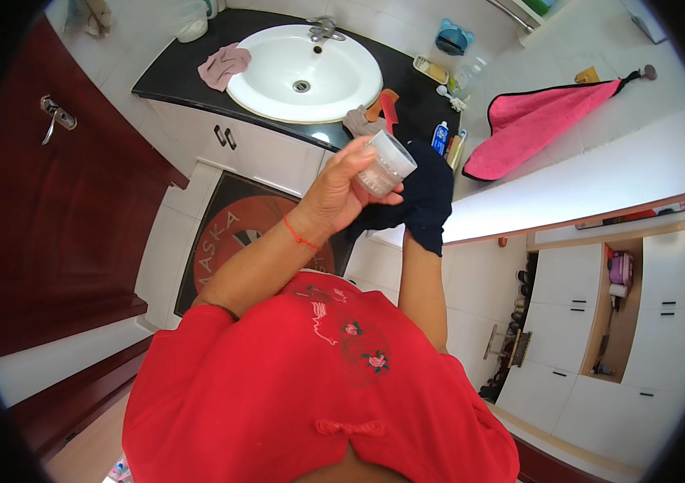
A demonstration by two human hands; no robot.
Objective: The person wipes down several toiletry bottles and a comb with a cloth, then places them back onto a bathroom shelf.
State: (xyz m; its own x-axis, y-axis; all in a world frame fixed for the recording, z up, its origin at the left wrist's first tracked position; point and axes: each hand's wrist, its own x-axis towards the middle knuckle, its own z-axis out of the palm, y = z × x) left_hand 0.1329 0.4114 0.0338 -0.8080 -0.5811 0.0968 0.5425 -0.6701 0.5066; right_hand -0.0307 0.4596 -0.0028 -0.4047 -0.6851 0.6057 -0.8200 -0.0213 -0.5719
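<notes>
My left hand (pixel 341 187) is closed around a small clear cup (pixel 385 165), held tilted in front of the counter. Thumb and fingers press on its sides, and a red string bracelet circles the wrist. A dark navy cloth (pixel 429 189) hangs beside and behind the cup. My right forearm (pixel 423 290) runs up into this cloth, which covers the whole right hand, so its fingers are hidden. Just beyond the cup, a red comb (pixel 389 110) and a greyish cloth (pixel 362 122) lie at the basin's right edge.
A white oval basin (pixel 262 80) with a metal faucet (pixel 325 30) is set in a black counter (pixel 177 76). A pink cloth (pixel 224 66) drapes over its left rim. Toothpaste (pixel 440 137) stands at right, near a hanging pink towel (pixel 547 121). A dark red door (pixel 77 185) is at left.
</notes>
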